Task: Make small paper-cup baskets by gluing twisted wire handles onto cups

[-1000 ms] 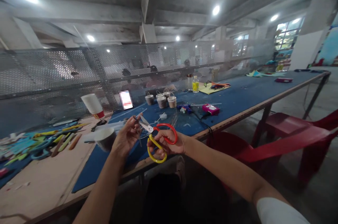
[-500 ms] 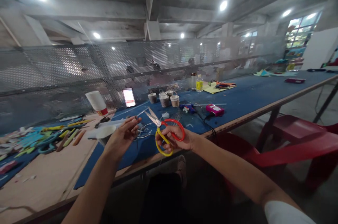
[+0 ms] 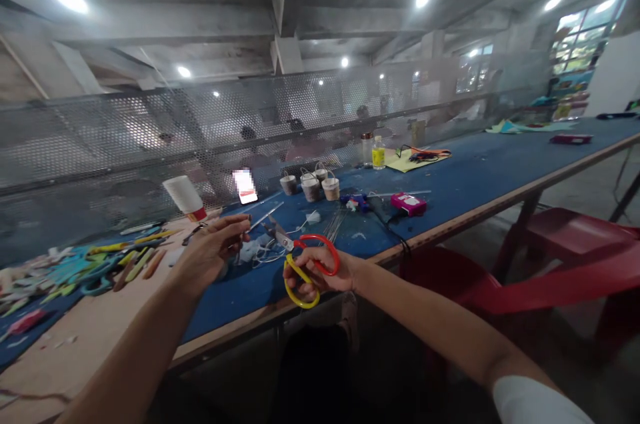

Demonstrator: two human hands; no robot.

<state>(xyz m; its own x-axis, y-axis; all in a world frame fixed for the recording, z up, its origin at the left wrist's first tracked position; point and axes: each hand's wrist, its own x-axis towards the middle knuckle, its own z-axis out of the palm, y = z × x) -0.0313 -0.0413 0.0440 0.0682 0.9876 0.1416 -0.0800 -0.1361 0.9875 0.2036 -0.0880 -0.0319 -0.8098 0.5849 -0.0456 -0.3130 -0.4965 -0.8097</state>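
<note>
My right hand (image 3: 320, 271) is closed through the red and yellow handles of a pair of scissors (image 3: 300, 264), held over the front edge of the blue table (image 3: 450, 191). The blades point left and away from me. My left hand (image 3: 210, 251) hovers a little to the left, its fingers pinched on a small thin piece I cannot make out. Between the hands lie thin wires and white scraps (image 3: 270, 251) on the blue mat.
Three small baskets (image 3: 313, 185), a white paper cup (image 3: 184, 197), a glue gun (image 3: 357, 203), a pink box (image 3: 409, 203) and small bottles (image 3: 374, 152) stand behind. Coloured sticks and cut-outs (image 3: 85, 264) clutter the left. A mesh screen (image 3: 150, 137) backs the table. Red chairs (image 3: 560, 257) sit on the right.
My left hand has drawn away to the left of the scissors with its pinched piece. The scissors have dropped slightly toward the table edge. The camera has panned a little.
</note>
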